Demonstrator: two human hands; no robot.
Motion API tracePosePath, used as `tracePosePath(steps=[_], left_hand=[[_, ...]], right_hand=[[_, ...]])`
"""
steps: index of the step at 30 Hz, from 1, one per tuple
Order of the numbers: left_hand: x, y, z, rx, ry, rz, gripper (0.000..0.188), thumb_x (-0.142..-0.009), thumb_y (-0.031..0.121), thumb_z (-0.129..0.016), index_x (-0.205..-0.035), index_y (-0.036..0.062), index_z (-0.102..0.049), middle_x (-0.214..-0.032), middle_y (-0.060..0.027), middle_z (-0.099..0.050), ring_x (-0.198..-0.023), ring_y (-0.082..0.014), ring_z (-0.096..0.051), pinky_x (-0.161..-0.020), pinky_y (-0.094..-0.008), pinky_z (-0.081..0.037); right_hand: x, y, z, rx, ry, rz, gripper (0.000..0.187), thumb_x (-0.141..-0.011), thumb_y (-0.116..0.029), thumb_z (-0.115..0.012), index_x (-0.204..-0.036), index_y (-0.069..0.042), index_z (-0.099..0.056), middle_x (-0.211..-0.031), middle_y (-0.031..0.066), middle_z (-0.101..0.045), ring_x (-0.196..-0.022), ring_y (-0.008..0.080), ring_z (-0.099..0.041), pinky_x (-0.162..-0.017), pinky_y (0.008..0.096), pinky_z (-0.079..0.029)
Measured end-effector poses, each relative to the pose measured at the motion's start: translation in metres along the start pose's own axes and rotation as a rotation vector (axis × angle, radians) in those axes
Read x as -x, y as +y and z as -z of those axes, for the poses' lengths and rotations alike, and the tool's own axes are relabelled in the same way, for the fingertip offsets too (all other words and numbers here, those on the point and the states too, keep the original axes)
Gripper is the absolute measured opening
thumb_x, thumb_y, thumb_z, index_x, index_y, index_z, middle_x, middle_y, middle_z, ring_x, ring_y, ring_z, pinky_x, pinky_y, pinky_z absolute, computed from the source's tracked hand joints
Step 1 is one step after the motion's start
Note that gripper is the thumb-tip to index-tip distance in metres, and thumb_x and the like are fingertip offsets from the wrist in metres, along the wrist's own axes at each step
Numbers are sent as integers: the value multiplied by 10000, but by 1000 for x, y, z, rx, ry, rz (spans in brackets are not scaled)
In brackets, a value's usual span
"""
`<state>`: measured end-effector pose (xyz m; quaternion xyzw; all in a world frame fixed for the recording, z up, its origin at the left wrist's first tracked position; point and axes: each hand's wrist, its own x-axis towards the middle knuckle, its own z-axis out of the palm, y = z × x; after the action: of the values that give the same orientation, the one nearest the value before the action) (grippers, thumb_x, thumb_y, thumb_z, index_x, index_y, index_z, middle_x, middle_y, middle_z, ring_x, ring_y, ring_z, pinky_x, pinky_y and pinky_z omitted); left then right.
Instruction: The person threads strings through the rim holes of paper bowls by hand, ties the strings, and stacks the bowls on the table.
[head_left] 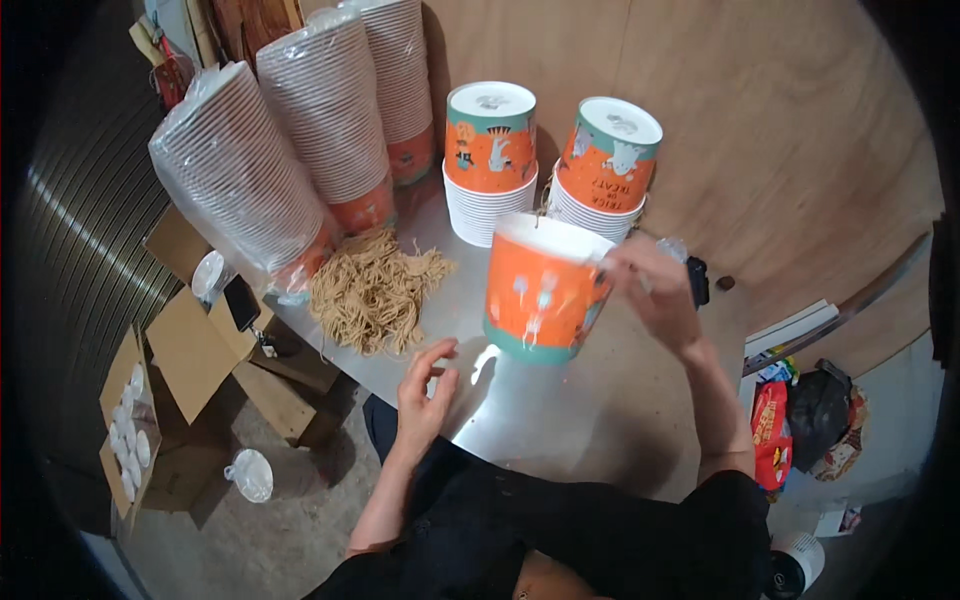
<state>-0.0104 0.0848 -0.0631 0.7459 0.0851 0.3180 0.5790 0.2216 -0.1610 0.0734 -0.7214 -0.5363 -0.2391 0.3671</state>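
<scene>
An orange paper bucket (540,295) with a teal bottom band and a white inside hangs upright, slightly tilted, above the metal table. My right hand (655,290) grips its right side near the rim; both are a little blurred. My left hand (428,395) is empty over the table's front edge, its fingers bent and apart. Just beyond it lies a heap of tan twisted cords (375,290). Behind the held bucket, two upside-down bucket stacks stand side by side, a left stack (491,165) and a right stack (605,165), with cord showing beside the right one.
Tall plastic-wrapped bucket stacks (325,110) lean at the table's back left. Open cardboard boxes (200,345) and a wrapped white roll-like item (250,475) are on the floor at left. A plywood wall (760,120) closes the back. Bags (820,415) lie beyond the table's right side.
</scene>
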Motion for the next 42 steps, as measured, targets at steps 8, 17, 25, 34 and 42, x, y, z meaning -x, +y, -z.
tracePosePath(steps=[8, 17, 25, 34, 42], left_hand=[[12, -32, -18, -189, -127, 59, 162, -997, 102, -654, -1086, 26, -767, -948, -116, -727, -834, -213, -688, -749, -325, -530], [12, -35, -14, -203, -147, 110, 167, -984, 91, -654, -1088, 23, -765, -954, -110, -730, -844, -212, -695, -767, -320, -533], [14, -38, -13, -173, -132, 182, 168, -982, 91, -658, -1094, 31, -768, -960, -109, -734, -845, -209, -693, -772, -316, -533], [12, -31, -15, -154, -114, 165, 158, -989, 99, -659, -1086, 32, -765, -972, -99, -737, -851, -200, -693, -780, -310, -534], [13, -39, -13, -139, -103, 159, 150, -989, 97, -668, -1081, 22, -761, -937, -89, -731, -804, -174, -687, -742, -299, -534]], right_hand=[[-90, 117, 27, -941, 569, -712, 219, -1096, -205, -534, -1124, -38, -674, -963, 34, -717, -777, 99, -663, -622, 259, -525], [-48, 173, 11, -808, 481, -1115, 240, -1032, -296, -674, -1115, -72, -649, -900, 12, -651, -691, 98, -642, -550, 254, -517], [-68, 158, 7, 43, 475, -420, 527, -993, -317, -692, -1443, -81, -553, -1410, 146, -571, -1269, 283, -573, -1019, 413, -491], [-91, 115, -12, 587, 180, 26, 512, -908, -251, -727, -1399, -145, -628, -1356, 73, -631, -1309, 308, -536, -1142, 490, -345], [-90, 107, -15, 617, 91, -40, 517, -915, -248, -722, -1417, -177, -623, -1332, 67, -636, -1307, 296, -525, -1156, 514, -321]])
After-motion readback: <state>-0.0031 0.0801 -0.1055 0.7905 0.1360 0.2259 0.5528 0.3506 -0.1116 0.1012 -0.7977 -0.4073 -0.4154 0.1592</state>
